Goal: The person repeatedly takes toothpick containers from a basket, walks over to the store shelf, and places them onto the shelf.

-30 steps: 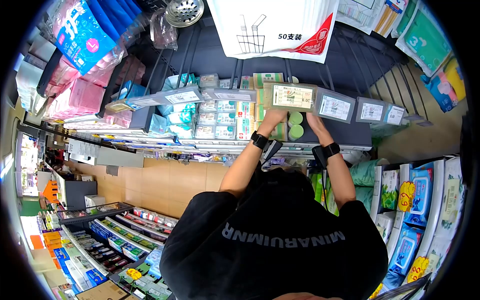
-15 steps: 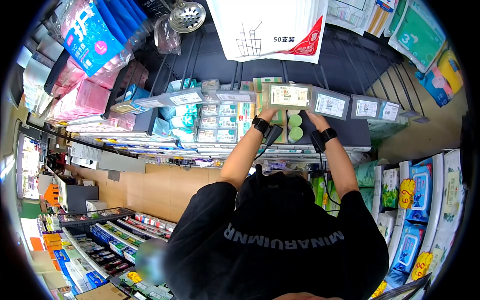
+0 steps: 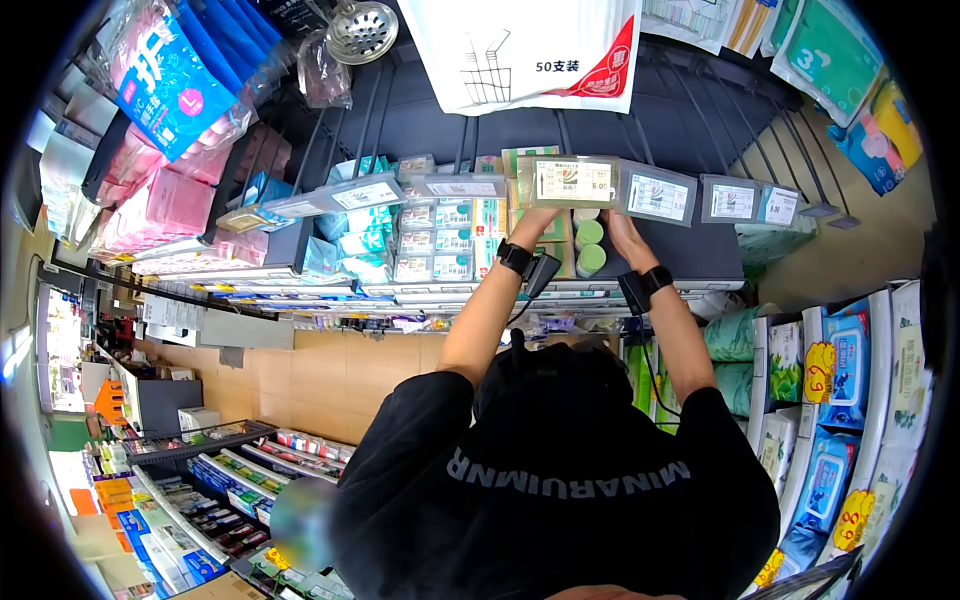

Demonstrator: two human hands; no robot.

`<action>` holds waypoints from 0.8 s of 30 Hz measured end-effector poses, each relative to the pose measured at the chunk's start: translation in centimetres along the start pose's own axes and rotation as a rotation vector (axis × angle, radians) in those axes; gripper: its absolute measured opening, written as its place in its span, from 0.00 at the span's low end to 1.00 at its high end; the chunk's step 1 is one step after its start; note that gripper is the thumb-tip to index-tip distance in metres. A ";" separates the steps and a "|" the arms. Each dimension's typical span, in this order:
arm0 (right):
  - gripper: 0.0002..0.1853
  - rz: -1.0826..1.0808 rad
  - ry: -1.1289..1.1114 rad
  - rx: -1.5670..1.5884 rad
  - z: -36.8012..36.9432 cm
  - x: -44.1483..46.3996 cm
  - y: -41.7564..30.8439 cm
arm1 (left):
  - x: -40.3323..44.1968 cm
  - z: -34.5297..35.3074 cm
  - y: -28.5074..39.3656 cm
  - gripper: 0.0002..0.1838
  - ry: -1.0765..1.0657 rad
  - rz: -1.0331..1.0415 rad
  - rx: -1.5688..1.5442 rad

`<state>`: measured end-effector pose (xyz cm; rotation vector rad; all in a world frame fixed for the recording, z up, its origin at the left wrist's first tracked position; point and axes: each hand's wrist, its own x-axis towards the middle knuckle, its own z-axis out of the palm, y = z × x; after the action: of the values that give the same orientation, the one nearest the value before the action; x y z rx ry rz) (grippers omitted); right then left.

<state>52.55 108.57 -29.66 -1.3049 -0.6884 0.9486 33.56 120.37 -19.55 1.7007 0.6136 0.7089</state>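
L grip (image 3: pixel 541 222) & R grip (image 3: pixel 622 232) part-hidden, openness/hold unclear, 2 round lt-green-topped tubs (image 3: pixel 591 261) btwn

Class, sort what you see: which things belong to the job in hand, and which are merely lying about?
Likely in the job:
left hand
right hand
green-topped containers between them

Merely around:
perforated metal ladle
white packet marked 50
pink packs

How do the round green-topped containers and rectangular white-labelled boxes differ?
The containers have circular green tops; the boxes have straight edges and white labels. The containers appear between the left hand and right hand; the boxes lie left of both. Both share one dark shelf.
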 end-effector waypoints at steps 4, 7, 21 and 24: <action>0.39 0.071 0.015 0.138 3.6 -2.2 -3.1 | -0.1 0.5 0.0 0.21 0.068 -0.023 0.000; 0.41 0.042 0.035 0.100 5.4 -4.0 -5.4 | -0.8 0.5 0.4 0.22 0.122 -0.141 -0.100; 0.50 -0.076 0.058 0.199 4.6 -6.1 -6.8 | -10.5 0.4 9.0 0.27 0.195 -0.141 -0.604; 0.48 -0.160 0.063 0.157 4.3 -10.8 -9.0 | -13.0 1.3 10.9 0.27 0.190 -0.126 -0.616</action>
<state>45.38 101.16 -19.09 -1.1194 -0.6465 0.8114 26.03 107.77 -11.04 1.0266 0.5542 0.8674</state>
